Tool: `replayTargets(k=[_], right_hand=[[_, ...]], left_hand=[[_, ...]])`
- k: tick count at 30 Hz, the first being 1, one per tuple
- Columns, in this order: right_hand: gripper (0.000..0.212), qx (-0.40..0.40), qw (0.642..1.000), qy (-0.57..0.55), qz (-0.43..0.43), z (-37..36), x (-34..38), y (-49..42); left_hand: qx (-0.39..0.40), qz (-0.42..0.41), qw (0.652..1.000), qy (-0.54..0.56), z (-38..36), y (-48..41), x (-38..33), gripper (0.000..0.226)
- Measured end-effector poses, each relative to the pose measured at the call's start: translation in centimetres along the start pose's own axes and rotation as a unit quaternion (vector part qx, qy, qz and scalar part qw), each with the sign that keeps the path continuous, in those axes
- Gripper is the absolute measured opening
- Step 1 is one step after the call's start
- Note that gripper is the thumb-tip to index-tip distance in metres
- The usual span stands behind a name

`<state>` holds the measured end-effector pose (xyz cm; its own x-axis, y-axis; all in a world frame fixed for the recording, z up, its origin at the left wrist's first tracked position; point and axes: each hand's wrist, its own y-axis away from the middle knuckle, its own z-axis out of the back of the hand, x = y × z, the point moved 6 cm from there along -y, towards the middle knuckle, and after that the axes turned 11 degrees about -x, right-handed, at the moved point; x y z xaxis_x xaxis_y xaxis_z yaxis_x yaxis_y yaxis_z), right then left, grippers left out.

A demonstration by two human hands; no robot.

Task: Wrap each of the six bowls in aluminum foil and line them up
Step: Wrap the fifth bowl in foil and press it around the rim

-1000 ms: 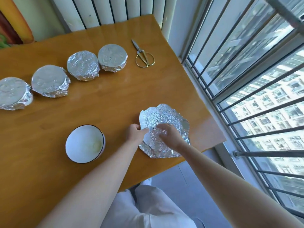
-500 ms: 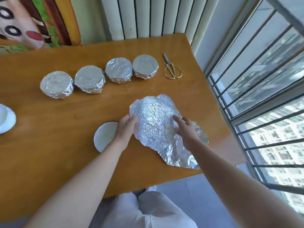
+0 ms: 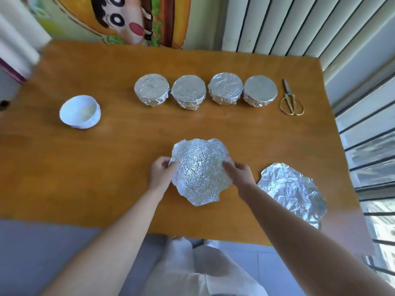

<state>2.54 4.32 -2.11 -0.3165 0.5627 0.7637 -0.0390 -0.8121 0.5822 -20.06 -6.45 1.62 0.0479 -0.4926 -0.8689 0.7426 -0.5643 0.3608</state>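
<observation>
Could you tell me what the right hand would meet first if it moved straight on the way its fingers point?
The domed foil sheet, which it touches at the near edge. The right hand points leftward across it, and the left hand is probably next beyond.

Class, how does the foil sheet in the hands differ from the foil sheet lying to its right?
The held foil sheet is domed; the loose foil sheet lies flatter. Left hand and right hand hold the held one; the loose one is untouched. Both are crinkled, silver.
</observation>
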Motion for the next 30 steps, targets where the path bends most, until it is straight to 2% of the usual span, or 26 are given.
replayTargets(k=[2, 7, 13, 15, 16, 18, 19, 21, 23, 25, 27, 30], right_hand=[[0.032, -0.023, 1.0, 0.001, -0.001, 0.1, 0.1, 0.1], [0.018, -0.036, 0.999, 0.015, 0.007, 0.4, 0.3, 0.1], [0.022, -0.037, 0.999, 0.019, -0.009, 0.4, -0.2, 0.3], [0.02, -0.034, 0.999, 0.016, -0.012, 0.4, -0.1, 0.4], [0.018, -0.032, 0.999, 0.013, -0.012, 0.3, 0.0, 0.5], [0.016, -0.029, 0.999, 0.01, -0.009, 0.2, 0.2, 0.5], [0.017, -0.028, 1.0, 0.01, -0.007, 0.1, 0.3, 0.6], [0.021, -0.025, 1.0, 0.009, -0.008, 0.1, 0.4, 0.6], [0.019, -0.024, 1.0, 0.014, -0.01, 0.1, 0.5, 0.7], [0.02, -0.026, 0.999, 0.018, -0.014, 0.1, 0.6, 0.9], [0.019, -0.025, 0.999, 0.022, -0.02, 0.1, 0.6, 1.0], [0.021, -0.019, 0.999, 0.04, -0.028, 0.5, 0.5, 0.9]], left_hand=[[0.005, 0.011, 1.0, -0.003, -0.2, -0.4, 0.6, 0.007], [-0.008, 0.024, 1.0, -0.018, -0.9, -1.3, 1.8, 0.007], [-0.001, 0.031, 0.999, -0.036, -1.3, -2.1, 2.8, 0.008], [-0.032, 0.002, 0.997, -0.065, -1.0, -2.0, 2.7, 0.019], [-0.072, -0.051, 0.991, -0.097, -0.5, -1.9, 2.1, 0.026], [-0.153, -0.215, 0.948, -0.178, 0.1, -0.7, -0.4, 0.038], [-0.16, -0.293, 0.919, -0.208, -0.3, 0.1, -1.9, 0.043], [-0.083, -0.395, 0.88, -0.25, -2.5, 1.5, -3.8, 0.053], [0.037, -0.414, 0.854, -0.313, -5.3, 2.5, -3.7, 0.075], [0.101, -0.414, 0.809, -0.404, -7.3, 2.8, -2.4, 0.101], [0.12, -0.415, 0.773, -0.466, -8.2, 2.8, -1.2, 0.117], [0.122, -0.406, 0.754, -0.502, -8.6, 2.3, 0.0, 0.123]])
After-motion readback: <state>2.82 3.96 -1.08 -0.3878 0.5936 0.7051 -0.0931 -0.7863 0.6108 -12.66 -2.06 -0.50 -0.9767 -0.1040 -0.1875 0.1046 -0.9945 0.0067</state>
